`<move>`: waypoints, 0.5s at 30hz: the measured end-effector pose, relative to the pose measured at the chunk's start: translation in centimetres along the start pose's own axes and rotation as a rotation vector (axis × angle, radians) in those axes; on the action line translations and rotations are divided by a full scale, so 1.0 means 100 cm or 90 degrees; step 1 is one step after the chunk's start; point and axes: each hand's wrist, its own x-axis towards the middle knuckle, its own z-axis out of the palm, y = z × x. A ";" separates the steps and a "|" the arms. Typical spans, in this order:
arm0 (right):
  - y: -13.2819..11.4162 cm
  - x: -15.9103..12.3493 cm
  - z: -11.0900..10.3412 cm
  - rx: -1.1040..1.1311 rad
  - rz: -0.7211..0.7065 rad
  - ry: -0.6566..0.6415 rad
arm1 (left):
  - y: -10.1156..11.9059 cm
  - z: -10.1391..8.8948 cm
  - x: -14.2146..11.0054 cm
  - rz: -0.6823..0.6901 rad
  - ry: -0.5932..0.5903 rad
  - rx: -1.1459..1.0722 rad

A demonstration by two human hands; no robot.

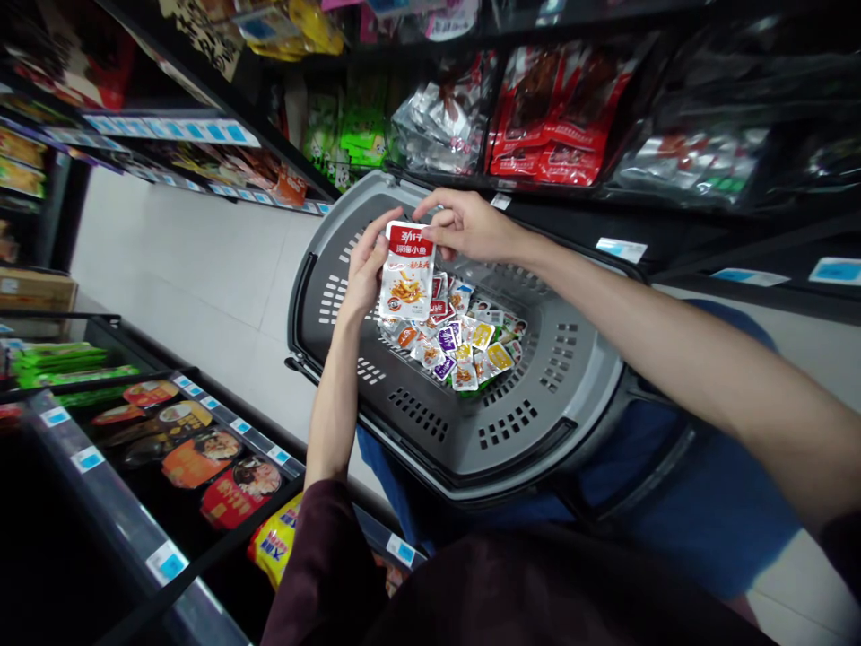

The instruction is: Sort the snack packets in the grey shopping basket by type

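A red-and-white snack packet (407,278) with a picture of food on its front is held up over a grey shopping basket (430,449). My left hand (367,269) grips its left edge, thumb on the front. At its top right corner, my right hand (464,224) pinches the packet between thumb and fingers, with the index finger stretched above it. Below, a heap of small snack packets (464,345) in white, purple, yellow and red lies on the basket's bottom. The held packet hides part of the heap.
Shelf bins ahead hold red snack bags (555,117), silver packets (440,117) and green packets (363,126). At lower left stands another shelf with packaged food bowls (202,458) and a yellow bag (277,538). Pale tiled floor (181,251) runs between the shelves.
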 end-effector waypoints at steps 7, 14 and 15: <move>0.005 0.001 0.001 0.020 -0.054 0.003 | -0.018 -0.003 0.004 0.094 -0.033 -0.080; 0.002 0.000 0.002 0.025 -0.043 0.002 | -0.019 -0.003 0.003 0.095 -0.042 -0.082; 0.002 0.000 0.002 0.023 -0.039 0.003 | -0.019 -0.002 0.003 0.095 -0.044 -0.086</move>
